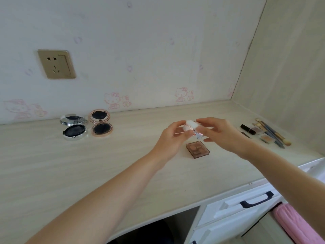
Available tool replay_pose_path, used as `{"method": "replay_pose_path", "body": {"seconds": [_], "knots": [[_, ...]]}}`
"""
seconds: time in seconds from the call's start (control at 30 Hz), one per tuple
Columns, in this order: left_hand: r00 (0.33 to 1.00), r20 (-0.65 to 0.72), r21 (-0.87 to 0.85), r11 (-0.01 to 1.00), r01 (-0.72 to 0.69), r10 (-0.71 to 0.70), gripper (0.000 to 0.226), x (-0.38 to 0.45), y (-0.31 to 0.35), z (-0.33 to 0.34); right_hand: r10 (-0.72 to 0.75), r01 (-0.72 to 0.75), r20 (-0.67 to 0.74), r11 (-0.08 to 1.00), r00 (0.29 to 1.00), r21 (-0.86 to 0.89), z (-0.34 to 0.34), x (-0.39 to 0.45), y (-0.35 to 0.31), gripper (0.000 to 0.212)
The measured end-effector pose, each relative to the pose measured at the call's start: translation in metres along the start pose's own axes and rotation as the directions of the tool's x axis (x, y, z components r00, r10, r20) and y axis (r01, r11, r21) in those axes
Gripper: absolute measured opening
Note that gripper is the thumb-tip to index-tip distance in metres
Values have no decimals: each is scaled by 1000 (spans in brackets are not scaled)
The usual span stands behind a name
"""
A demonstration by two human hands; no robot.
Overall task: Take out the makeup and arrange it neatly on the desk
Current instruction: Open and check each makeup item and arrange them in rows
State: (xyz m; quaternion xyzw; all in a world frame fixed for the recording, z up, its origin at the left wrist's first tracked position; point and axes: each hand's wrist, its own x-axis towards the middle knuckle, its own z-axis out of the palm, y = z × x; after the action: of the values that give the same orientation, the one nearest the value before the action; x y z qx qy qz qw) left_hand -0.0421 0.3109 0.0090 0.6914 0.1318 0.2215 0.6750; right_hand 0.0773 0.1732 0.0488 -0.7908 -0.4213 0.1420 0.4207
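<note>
- Head view: I have both hands up over the middle of the tabletop (123,164), holding one small clear case (192,130) between them.
- My left hand (173,136) pinches the case's left end with thumb and fingertips; my right hand (219,132) curls round its right end. Neither hand is free.
- The case hangs above the tabletop, not touching it. Its long axis runs roughly left to right, tipped down toward the right. Something white shows on top, perhaps a puff; the blur keeps me from being sure.
- Directly below and a little toward me lies a brown palette (197,150), flat on the tabletop. That is the relation I am steering by: the nearest bare surface is just left of the palette.
- The two open compacts (86,128) sit well apart to the left, the lipstick (248,129) and brushes (272,133) to the right, nearer my right hand.
- I judge the set-down falls between those groups.
</note>
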Motion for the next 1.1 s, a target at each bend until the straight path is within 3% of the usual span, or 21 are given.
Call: {"method": "replay_pose_path", "body": {"seconds": [0.17,0.3,0.43,0.57,0.77,0.97,1.1], "knots": [[996,-11,-264,961,84,-90,34,-24,1,-35,58,-68,46,965,997,255,36,-6,-20,40],[994,-25,-299,950,94,-106,32,-45,2,-66,99,-155,148,884,984,441,65,-7,-35,43],[991,-42,-286,952,111,-128,32,-66,1,-96,100,-201,222,845,970,496,94,-7,-48,44],[988,-76,-219,969,115,-134,39,-84,-2,-125,80,-215,279,841,957,497,122,-9,-60,44],[978,-194,64,993,95,-81,45,-108,-4,-162,17,-139,298,909,954,394,160,-8,-81,44],[968,-241,81,993,86,-65,52,-124,-4,-188,-110,48,345,982,932,183,181,-3,-105,54],[980,-196,61,997,46,-33,55,-133,-5,-194,-178,174,371,984,912,44,189,0,-114,62]]}}
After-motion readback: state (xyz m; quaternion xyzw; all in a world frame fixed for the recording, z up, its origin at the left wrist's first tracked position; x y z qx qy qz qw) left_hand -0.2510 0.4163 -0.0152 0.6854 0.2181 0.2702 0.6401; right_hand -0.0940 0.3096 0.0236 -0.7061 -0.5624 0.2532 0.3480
